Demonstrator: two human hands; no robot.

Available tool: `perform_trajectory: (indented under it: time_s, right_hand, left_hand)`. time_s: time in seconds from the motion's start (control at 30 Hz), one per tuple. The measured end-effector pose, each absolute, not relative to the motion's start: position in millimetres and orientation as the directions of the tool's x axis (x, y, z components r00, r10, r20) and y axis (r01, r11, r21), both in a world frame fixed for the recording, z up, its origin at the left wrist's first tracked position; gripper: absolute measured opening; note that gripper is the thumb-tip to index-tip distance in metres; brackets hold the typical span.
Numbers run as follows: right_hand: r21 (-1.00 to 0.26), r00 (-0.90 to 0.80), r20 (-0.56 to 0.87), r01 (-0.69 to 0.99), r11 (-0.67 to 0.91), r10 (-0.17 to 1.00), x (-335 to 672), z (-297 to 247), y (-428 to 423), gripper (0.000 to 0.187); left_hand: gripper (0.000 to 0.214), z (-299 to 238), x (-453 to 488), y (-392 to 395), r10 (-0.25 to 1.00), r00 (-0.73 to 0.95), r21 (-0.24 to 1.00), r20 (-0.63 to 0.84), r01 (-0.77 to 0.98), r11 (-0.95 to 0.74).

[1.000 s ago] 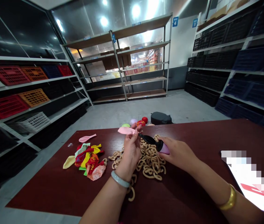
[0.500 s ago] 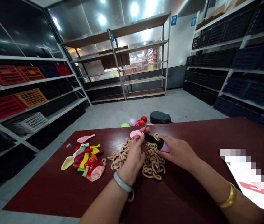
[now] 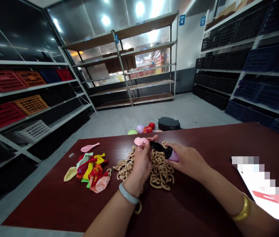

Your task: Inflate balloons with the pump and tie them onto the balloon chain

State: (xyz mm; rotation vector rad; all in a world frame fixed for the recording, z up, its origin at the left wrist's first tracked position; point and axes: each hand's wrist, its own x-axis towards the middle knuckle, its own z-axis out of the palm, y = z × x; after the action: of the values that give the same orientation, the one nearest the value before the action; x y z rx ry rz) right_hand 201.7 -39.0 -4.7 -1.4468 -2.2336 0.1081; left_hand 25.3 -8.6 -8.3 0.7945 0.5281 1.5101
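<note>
My left hand (image 3: 143, 158), with a pale bangle on its wrist, is closed on a limp pink balloon (image 3: 140, 141) near its neck. In my right hand (image 3: 187, 158) is a balloon pump with a purple body (image 3: 174, 156) and a black front part (image 3: 157, 146). Its black end meets the neck of the pink balloon at my left fingertips; the exact join is hidden. Below both hands lies a heap of tan curled pieces (image 3: 161, 169), partly covered by my left hand. Left of them is a pile of mixed deflated balloons (image 3: 92, 171), with another pink balloon (image 3: 90, 147) behind it.
A dark red-brown table (image 3: 50, 197) spans the front. On its right lies a lit screen (image 3: 255, 181), partly pixelated. Past the far edge are inflated balloons (image 3: 139, 128) and a dark grey case (image 3: 169, 123). Shelves with crates (image 3: 31, 103) line the sides.
The pink balloon at my left fingertips has shifted slightly left and looks more spread out. Both hands keep their hold, and the view has turned a little.
</note>
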Motion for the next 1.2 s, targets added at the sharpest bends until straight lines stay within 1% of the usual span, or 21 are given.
perform_trajectory:
  time_s: [0.17,0.27,0.33,0.47,0.53,0.7,0.87,1.0,1.07,1.13,1.2]
  right_hand:
    - [-0.288,-0.344,0.342,0.848,0.445,0.875,204.5,-4.9,-38.9,0.055]
    - [-0.259,-0.323,0.360,0.867,0.426,0.876,202.7,-4.9,-38.5,0.054]
    - [-0.240,-0.309,0.387,0.876,0.418,0.869,199.9,-4.9,-38.4,0.053]
    - [-0.213,-0.326,0.454,0.864,0.456,0.829,192.2,-5.8,-40.0,0.052]
    - [-0.198,-0.336,0.468,0.861,0.468,0.817,188.0,-6.8,-41.5,0.053]
    - [-0.186,-0.347,0.460,0.862,0.471,0.817,177.8,-9.6,-43.6,0.055]
    - [-0.168,-0.364,0.466,0.858,0.485,0.807,169.9,-14.1,-44.2,0.055]
    - [-0.146,-0.387,0.459,0.855,0.497,0.800,166.5,-19.5,-44.2,0.058]
    - [-0.142,-0.390,0.457,0.855,0.498,0.799,165.7,-21.6,-44.1,0.059]
    - [-0.137,-0.397,0.460,0.852,0.505,0.794,165.6,-23.1,-44.0,0.059]
    - [-0.132,-0.400,0.465,0.851,0.509,0.790,166.1,-23.9,-43.8,0.059]
  left_hand:
    - [0.019,-10.4,29.5,-12.4,0.990,0.074,0.782,0.120,-0.621,-0.048]
    - [0.030,-7.4,29.8,-16.2,0.986,0.153,0.813,0.062,-0.581,0.039]
    - [0.038,-3.0,28.5,-18.3,0.980,0.197,0.808,0.039,-0.583,0.085]
    - [0.038,6.5,24.5,-19.4,0.977,0.171,0.746,0.126,-0.665,0.020]
    - [0.035,8.0,23.4,-18.6,0.981,0.141,0.702,0.137,-0.713,0.005]
    - [0.024,3.0,24.9,-16.6,0.990,0.131,0.587,0.052,-0.806,0.076]
    - [0.026,3.5,22.9,-15.2,0.994,0.101,0.503,-0.047,-0.857,0.111]
    - [0.040,4.7,21.4,-13.4,0.988,0.070,0.477,-0.139,-0.869,0.129]
    - [0.043,3.8,22.6,-13.6,0.989,0.065,0.492,-0.135,-0.862,0.124]
    - [0.040,2.6,24.9,-14.6,0.994,0.058,0.508,-0.096,-0.856,0.099]
    - [0.031,1.8,27.2,-15.9,0.995,0.050,0.508,-0.090,-0.857,0.090]
